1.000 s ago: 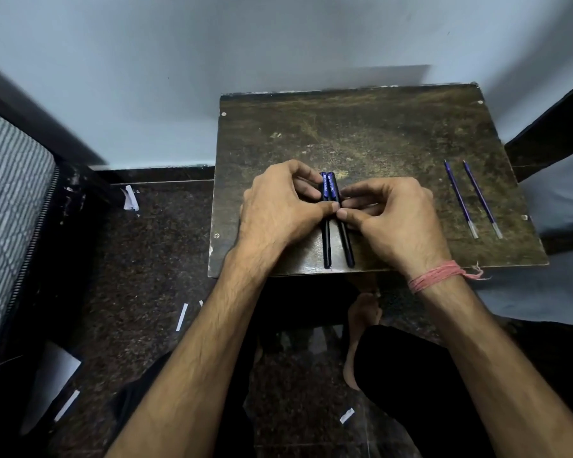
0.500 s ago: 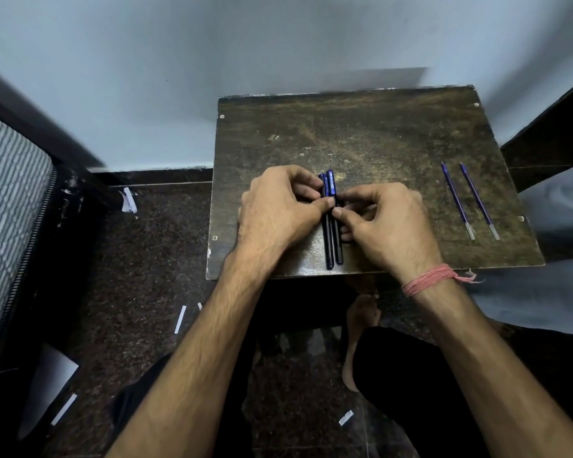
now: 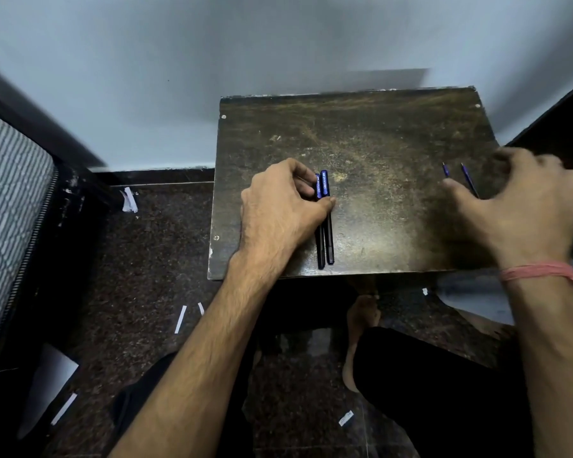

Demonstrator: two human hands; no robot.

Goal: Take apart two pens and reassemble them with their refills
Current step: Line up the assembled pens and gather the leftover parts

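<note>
Pens lie lengthwise, near-to-far; left hand pins them, right hand spread, empty

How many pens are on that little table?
2. Both pens lie side by side under the left hand. The two thin sticks by the right hand look like refills, partly hidden.

My right hand is motion-blurred and covers most of both refills, while my left hand hides the pens' middles.

Blue-black pens; dark brown table; pink wristband.
</note>
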